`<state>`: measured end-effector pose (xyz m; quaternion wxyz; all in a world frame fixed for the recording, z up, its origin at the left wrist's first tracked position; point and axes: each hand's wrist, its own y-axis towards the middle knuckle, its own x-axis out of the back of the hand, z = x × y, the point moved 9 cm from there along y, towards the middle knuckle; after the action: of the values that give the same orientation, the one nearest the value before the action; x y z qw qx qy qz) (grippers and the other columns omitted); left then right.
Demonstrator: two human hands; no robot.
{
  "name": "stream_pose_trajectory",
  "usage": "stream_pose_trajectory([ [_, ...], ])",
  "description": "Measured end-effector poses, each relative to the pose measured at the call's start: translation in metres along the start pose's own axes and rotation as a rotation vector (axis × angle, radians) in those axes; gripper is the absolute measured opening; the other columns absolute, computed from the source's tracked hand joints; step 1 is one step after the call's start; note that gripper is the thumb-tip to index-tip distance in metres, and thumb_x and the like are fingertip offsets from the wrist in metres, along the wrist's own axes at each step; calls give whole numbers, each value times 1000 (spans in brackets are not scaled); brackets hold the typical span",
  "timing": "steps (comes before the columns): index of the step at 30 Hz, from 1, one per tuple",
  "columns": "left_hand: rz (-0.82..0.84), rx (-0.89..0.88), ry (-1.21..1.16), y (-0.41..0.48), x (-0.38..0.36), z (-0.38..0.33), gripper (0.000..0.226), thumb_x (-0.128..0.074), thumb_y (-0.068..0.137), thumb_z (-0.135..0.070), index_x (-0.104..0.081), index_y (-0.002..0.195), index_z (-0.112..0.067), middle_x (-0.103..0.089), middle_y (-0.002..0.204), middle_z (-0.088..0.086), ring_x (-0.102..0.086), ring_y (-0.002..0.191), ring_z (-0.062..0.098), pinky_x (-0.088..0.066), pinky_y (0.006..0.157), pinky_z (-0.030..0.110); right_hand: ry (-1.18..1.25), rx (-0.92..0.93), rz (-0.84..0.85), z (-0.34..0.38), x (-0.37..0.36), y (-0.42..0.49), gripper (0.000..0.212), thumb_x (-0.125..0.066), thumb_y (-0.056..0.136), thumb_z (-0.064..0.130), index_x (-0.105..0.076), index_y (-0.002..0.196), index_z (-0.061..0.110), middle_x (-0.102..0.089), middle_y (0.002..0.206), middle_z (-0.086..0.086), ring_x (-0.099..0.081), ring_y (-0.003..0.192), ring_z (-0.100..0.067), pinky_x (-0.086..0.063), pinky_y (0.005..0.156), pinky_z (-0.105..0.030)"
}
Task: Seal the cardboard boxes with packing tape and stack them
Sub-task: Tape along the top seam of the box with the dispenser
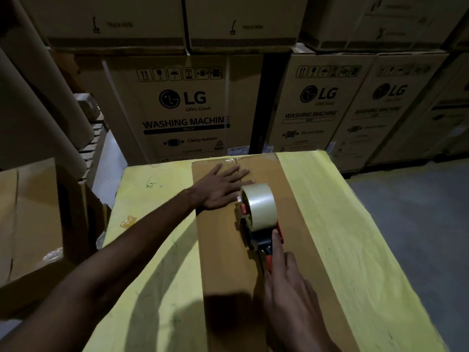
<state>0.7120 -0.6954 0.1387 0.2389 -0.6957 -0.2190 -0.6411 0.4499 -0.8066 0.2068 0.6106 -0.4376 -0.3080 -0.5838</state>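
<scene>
Box (223,252) under left hand (220,189) — right hand (289,283) grips dispenser (258,217).

Left hand (223,188) presses flat on the cardboard box (228,250); right hand (289,288) grips the tape dispenser (256,219) on the yellow desk (342,224).

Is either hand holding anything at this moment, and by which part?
The right hand grips the tape dispenser by its handle, index finger stretched forward along it. The left hand holds nothing; it lies flat on the cardboard box.
</scene>
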Motion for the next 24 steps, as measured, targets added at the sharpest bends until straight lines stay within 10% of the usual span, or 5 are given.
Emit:
stream_pose_trajectory([
  [8, -29, -132, -68, -33, -14, -67, 56, -34, 99, -31, -48, 152, -18, -42, 162, 7, -23, 153, 18, 6, 127, 53, -16, -31, 23, 1, 5, -3, 86, -40, 108, 29, 32, 155, 33, -38, 140, 3, -56, 93, -12, -49, 83, -30],
  [24, 45, -7, -32, -23, -15, -49, 47, -28, 112, -34, -42, 156, -30, -26, 170, -5, -7, 159, 13, 10, 127, 55, -66, -46, 146, 7, 18, -13, 82, -45, 107, 26, 16, 161, 29, -50, 126, -6, -58, 98, -18, -52, 83, -34],
])
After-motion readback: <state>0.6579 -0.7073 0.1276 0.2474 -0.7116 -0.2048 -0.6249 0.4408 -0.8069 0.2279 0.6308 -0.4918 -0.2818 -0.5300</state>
